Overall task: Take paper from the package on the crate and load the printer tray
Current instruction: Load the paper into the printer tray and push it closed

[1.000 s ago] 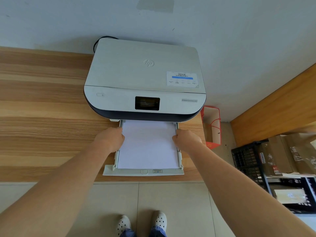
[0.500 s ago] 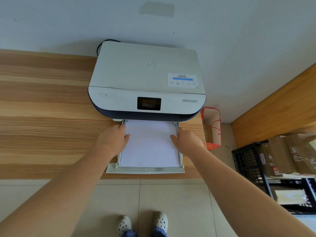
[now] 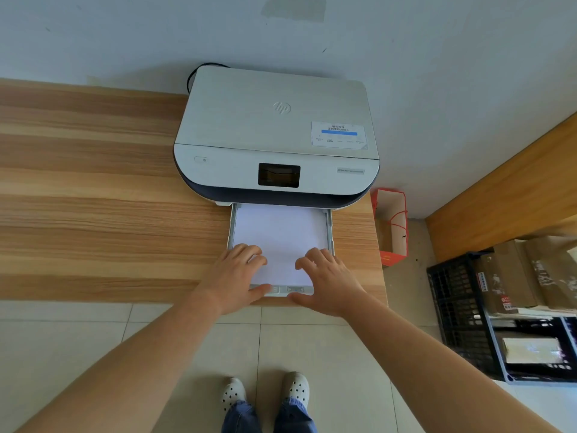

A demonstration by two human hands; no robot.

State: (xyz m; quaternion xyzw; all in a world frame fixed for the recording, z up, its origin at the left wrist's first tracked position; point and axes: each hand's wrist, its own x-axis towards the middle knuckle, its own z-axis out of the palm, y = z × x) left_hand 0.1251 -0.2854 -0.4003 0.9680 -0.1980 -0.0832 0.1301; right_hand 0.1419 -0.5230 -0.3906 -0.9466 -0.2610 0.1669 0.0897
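Paper lies flat in the pulled-out tray. Left hand and right hand, both spread and empty, rest at its front lip; pushing it into the printer likely remains.

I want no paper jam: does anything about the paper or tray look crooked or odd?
Nothing stands out. The white paper stack lies flat and square between the side walls of the pulled-out grey printer tray; the left hand and right hand rest at its front edge.

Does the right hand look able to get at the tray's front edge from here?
Probably yes: the right hand already rests at the tray front, thumb at its edge, nothing between.
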